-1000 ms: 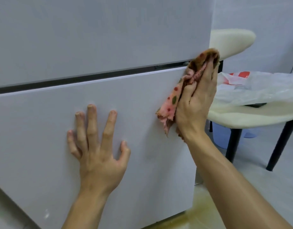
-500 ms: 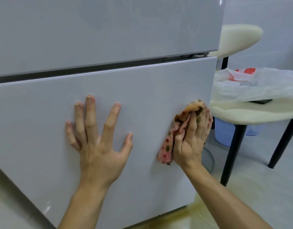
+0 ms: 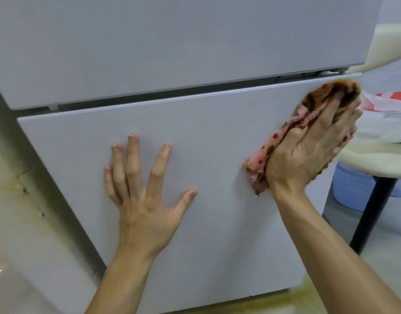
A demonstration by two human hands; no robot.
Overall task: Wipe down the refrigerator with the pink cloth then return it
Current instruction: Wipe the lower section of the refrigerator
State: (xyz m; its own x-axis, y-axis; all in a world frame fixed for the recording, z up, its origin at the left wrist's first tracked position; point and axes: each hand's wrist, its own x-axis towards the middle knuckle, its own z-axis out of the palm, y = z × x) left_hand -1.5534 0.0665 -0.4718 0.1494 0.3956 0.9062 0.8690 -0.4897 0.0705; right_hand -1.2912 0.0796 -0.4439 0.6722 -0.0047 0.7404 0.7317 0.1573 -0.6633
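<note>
At the upper right corner of the lower door (image 3: 206,137) of the refrigerator (image 3: 195,41): pink cloth (image 3: 260,162), bunched, red-dotted with green leaf marks, browned along its top fold. Right hand (image 3: 312,146) grips it, fingers curled into the folds, pressing it to the panel for wiping, we judge. Left hand (image 3: 145,200): fingers straight, spread flat on the door, likely bracing. Beyond: cream chair (image 3: 376,155), plastic bag (image 3: 380,118).

Cream chair (image 3: 376,162) on black legs at right, plastic bag (image 3: 380,123) on its seat, blue bucket (image 3: 353,189) beneath, pale floor (image 3: 389,241) stained yellow.
</note>
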